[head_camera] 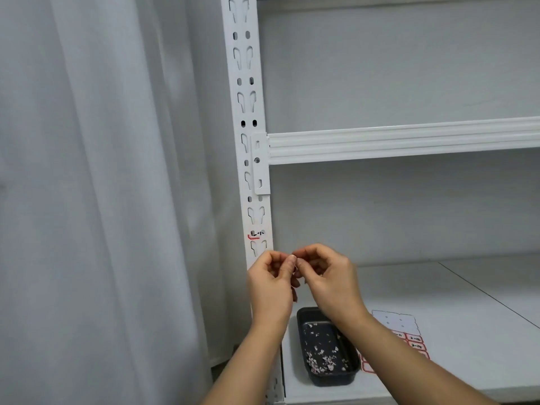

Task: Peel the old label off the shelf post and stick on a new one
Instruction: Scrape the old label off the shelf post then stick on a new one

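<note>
Pinching something tiny between the fingertips of both hands, I hold my left hand point(271, 277) and right hand point(325, 274) together just below the work spot; the scrap itself is too small to make out, though I judge it a bit of peeled label stuck to my fingers. Both hands have their fingers curled inward, thumb tips meeting at the middle.

What remains of the old white label with red edging and black handwriting point(256, 235) sits on the white perforated steel shelf post point(248, 112), at about eleven o'clock from my hands and near them. It lies crosswise on the upright post, so its long axis runs from nine to three. My left hand is the nearer one, almost directly beneath it.

Down at five o'clock, the black rectangular plastic tray point(305, 315) of label flakes rests on the white shelf board point(467, 331), and just beside it at its three o'clock lies the white sheet of red-bordered new labels point(393, 320).
</note>
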